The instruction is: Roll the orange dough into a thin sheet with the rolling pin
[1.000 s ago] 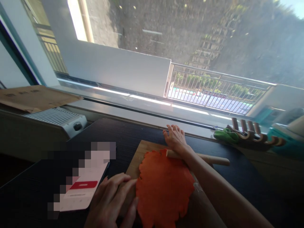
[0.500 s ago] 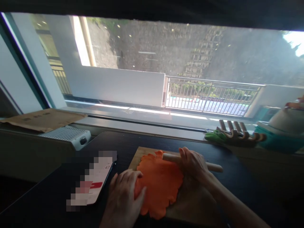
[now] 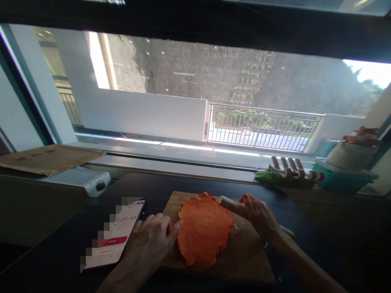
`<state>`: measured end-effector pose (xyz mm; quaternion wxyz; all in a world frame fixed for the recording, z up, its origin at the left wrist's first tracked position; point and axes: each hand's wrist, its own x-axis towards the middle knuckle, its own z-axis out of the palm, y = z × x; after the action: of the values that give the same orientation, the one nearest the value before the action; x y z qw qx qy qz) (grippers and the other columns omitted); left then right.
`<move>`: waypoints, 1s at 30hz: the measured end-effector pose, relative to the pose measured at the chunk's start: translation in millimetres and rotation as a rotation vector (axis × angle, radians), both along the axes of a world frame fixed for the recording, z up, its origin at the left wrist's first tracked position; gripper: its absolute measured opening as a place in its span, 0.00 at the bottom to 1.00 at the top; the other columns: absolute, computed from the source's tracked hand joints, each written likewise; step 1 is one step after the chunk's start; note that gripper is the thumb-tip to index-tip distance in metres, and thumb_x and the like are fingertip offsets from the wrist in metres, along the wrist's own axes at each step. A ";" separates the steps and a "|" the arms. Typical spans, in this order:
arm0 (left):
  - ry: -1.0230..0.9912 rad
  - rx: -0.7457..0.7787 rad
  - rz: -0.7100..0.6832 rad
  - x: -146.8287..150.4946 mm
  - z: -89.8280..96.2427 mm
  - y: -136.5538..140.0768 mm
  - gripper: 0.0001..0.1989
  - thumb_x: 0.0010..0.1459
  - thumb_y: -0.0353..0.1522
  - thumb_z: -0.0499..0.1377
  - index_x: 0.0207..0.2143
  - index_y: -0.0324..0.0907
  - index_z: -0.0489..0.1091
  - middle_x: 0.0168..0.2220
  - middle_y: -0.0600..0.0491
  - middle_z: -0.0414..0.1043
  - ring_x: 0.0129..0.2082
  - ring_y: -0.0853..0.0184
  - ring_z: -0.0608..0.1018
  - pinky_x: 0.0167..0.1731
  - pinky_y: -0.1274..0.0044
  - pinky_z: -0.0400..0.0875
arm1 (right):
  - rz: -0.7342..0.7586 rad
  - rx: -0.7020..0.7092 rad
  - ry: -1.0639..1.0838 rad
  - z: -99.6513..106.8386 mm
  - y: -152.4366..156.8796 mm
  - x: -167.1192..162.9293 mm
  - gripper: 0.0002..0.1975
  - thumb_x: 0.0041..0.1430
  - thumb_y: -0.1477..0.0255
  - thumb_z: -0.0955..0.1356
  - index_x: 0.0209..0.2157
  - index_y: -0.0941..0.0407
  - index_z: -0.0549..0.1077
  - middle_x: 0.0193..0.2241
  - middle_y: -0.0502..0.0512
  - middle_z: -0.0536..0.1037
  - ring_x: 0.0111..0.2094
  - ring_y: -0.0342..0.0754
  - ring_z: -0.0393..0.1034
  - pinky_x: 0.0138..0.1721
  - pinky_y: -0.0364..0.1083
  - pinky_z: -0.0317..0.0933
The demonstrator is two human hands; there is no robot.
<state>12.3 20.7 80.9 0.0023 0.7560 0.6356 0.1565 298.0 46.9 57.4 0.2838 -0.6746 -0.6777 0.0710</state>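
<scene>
A flat orange sheet of dough with a ragged edge lies on a wooden board. Small bumps show on its upper part. My right hand is wrapped round a wooden rolling pin, whose near end shows past my wrist. The pin slants at the sheet's upper right edge. To the left of the dough, my left hand has bent fingers, with the thumb stretched apart from them towards the dough's left edge. Whether the thumb touches the dough I cannot tell.
A phone with a lit screen lies left of my left hand on the dark table. A white ridged appliance and a brown paper envelope are at the left. Green cloth and a teal tub stand by the window.
My left hand has let go of the dough's left edge and drawn left. The sheet now lies flat with a bumpier face up. My right hand and the rolling pin have shifted right.
</scene>
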 end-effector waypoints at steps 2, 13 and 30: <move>-0.006 -0.045 -0.029 7.8 -3.7 -2.9 0.19 0.60 0.43 0.48 0.24 0.43 0.69 0.27 0.51 0.71 0.31 0.61 0.75 0.33 0.69 0.66 | 0.001 -0.010 -0.009 -5.0 2.9 -1.4 0.22 0.68 0.61 0.49 0.32 0.50 0.68 0.27 0.53 0.77 0.31 0.52 0.72 0.33 0.47 0.55; -0.949 -0.133 -0.266 15.0 -13.4 32.1 0.08 0.55 0.35 0.52 0.37 0.43 0.64 0.34 0.54 0.72 0.33 0.67 0.76 0.32 0.76 0.70 | 0.009 0.021 0.059 5.0 3.4 -7.0 0.23 0.67 0.60 0.50 0.30 0.51 0.68 0.23 0.50 0.74 0.26 0.48 0.68 0.30 0.46 0.53; -0.274 0.401 -0.262 -38.0 -54.8 -4.6 0.08 0.60 0.33 0.53 0.40 0.46 0.70 0.37 0.54 0.74 0.39 0.65 0.76 0.40 0.74 0.72 | 0.278 0.087 -0.325 -4.3 20.8 -102.6 0.18 0.66 0.62 0.58 0.51 0.52 0.69 0.52 0.58 0.70 0.53 0.54 0.61 0.56 0.53 0.49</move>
<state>-25.7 16.1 26.1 -0.0410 0.7890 0.4823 0.3784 195.3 67.6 53.1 0.1870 -0.5645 -0.8034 -0.0295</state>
